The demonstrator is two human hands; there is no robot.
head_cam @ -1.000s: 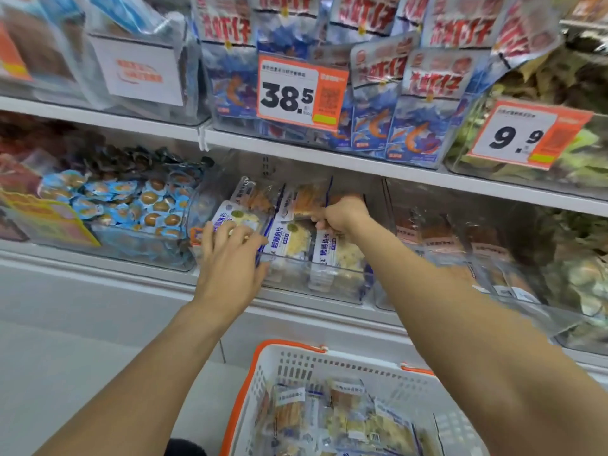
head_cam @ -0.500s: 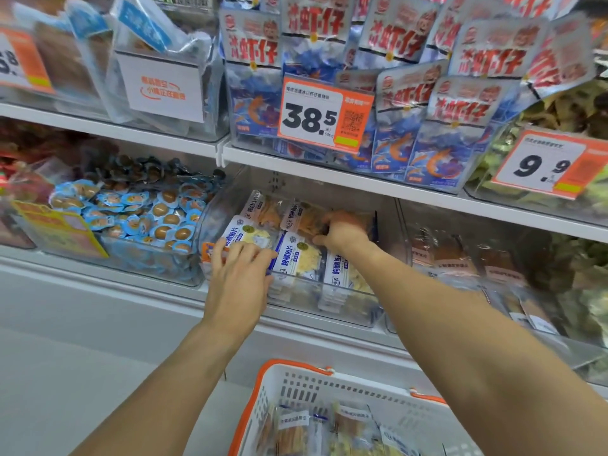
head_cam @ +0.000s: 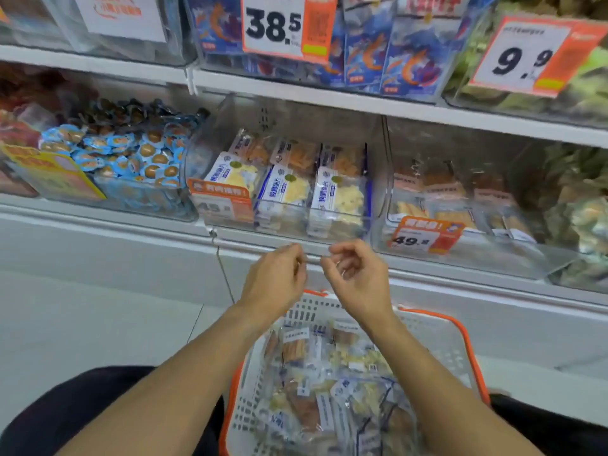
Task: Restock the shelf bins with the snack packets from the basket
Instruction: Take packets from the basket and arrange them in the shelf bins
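A clear shelf bin [head_cam: 227, 133] on the lower shelf holds two rows of white-and-blue snack packets [head_cam: 286, 189], yellow pieces in front, orange ones behind. Below me a white basket with an orange rim [head_cam: 447, 340] holds several loose snack packets [head_cam: 332, 373]. My left hand [head_cam: 274, 281] and my right hand [head_cam: 357, 274] hang side by side in front of the shelf edge, above the basket's far rim. Both have loosely curled fingers and hold nothing. Neither touches the bin or the packets.
To the left stands a bin of small blue egg packets [head_cam: 125, 153]; to the right a bin of orange-brown packets with a 49.8 tag [head_cam: 424, 238]. The upper shelf carries blue shrimp bags [head_cam: 411, 54] and price tags 38.5 and 9.9. Grey floor lies at the left.
Both hands have come out of the middle bin and dropped below the shelf edge, over the basket. The packets they were touching stay in the bin. The view has tilted down.
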